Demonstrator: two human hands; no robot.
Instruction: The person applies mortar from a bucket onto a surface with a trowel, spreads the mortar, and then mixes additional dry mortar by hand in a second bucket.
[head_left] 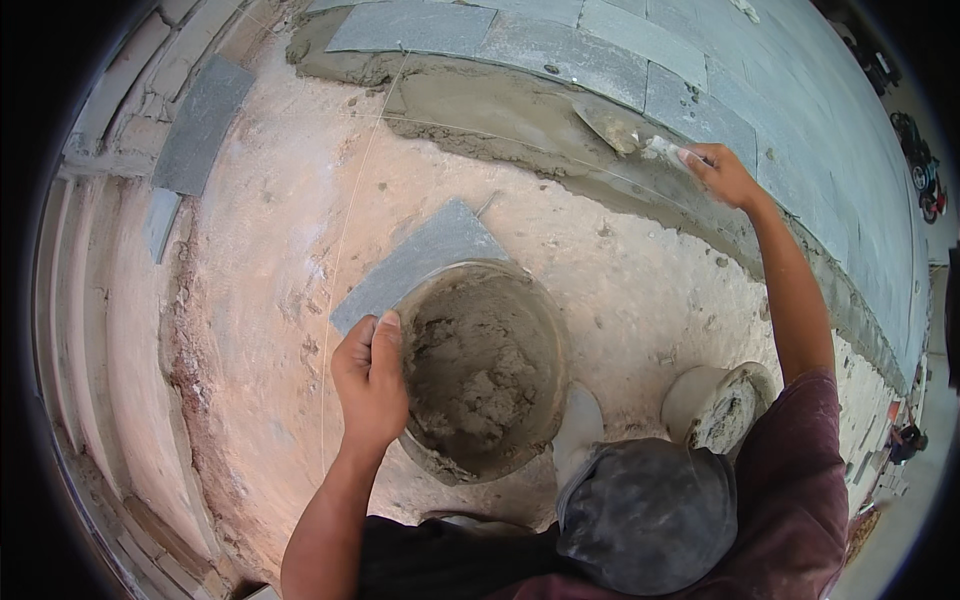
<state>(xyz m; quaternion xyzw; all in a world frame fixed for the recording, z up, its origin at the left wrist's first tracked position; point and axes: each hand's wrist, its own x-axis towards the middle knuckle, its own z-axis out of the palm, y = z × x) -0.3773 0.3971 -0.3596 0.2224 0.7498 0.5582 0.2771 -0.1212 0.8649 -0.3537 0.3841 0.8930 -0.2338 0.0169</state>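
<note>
My left hand (pixel 370 375) grips the rim of a round bucket (pixel 480 370) of wet grey mortar. Up at the right, my right hand (pixel 725 175) holds a trowel (pixel 615 135) by its handle, the blade lying over a band of wet mortar (pixel 475 115). A thin string crosses above that band, and another runs down past the bucket's left side. Beyond the mortar lies a field of laid grey stone tiles (pixel 560 55). A loose grey tile (pixel 400 260) sits on the pale floor, partly under or behind the bucket.
A second pail (pixel 718 400) stands right of my knee. Steps (pixel 120 380) and two loose tiles (pixel 205 120) (pixel 163 220) are along the left. At the far right are parked motorbikes (pixel 920 175) and another person (pixel 905 440).
</note>
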